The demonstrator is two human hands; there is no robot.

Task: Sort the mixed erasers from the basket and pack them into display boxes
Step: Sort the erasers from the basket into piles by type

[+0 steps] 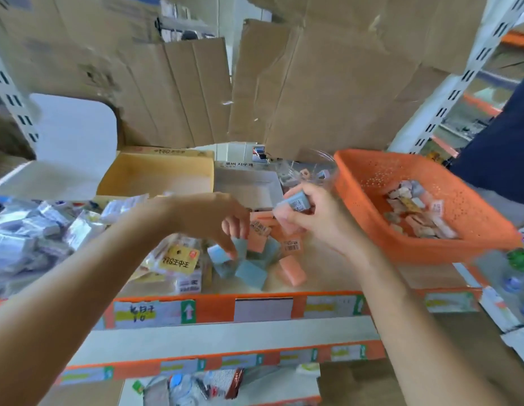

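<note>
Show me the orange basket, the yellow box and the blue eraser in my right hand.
orange basket [448, 250]: head view, on its near outer wall.
yellow box [155, 177]: head view, on its bare inside.
blue eraser [297, 202]: head view, on the face with the barcode label.

Left hand [211, 218] lowered, fingers [229, 249] extended downward, right hand [316, 221] raised, fingers curled

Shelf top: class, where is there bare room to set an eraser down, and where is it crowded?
Bare shelf lies between the loose eraser pile and the orange basket, under the right hand. The yellow box looks empty too. Crowded: the wrapped packets at left.
</note>
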